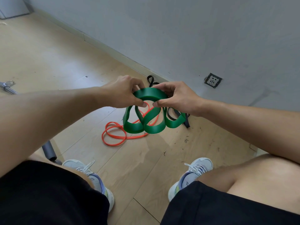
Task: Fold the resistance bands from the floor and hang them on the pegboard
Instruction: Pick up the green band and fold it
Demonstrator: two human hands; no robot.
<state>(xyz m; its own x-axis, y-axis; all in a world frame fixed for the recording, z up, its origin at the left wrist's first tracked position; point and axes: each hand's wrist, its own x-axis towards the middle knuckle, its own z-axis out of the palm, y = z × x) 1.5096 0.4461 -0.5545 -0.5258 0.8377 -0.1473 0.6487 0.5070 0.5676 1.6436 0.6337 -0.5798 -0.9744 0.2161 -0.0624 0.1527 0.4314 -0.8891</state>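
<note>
A wide green resistance band (150,95) is gathered into several loops that hang down above the floor. My left hand (123,92) grips the top of the bundle on its left side, and my right hand (176,96) pinches it on the right. Below it a thin orange band (113,135) lies coiled on the wooden floor. A black band (185,121) lies on the floor near the wall, partly hidden behind the green loops and my right hand. No pegboard is in view.
A grey wall (194,38) with a socket (213,80) runs along the right. A metal bar (8,86) lies at the left, and a dark tube (49,151) stands near my left shoe (90,176). My right shoe (193,172) and knees fill the foreground.
</note>
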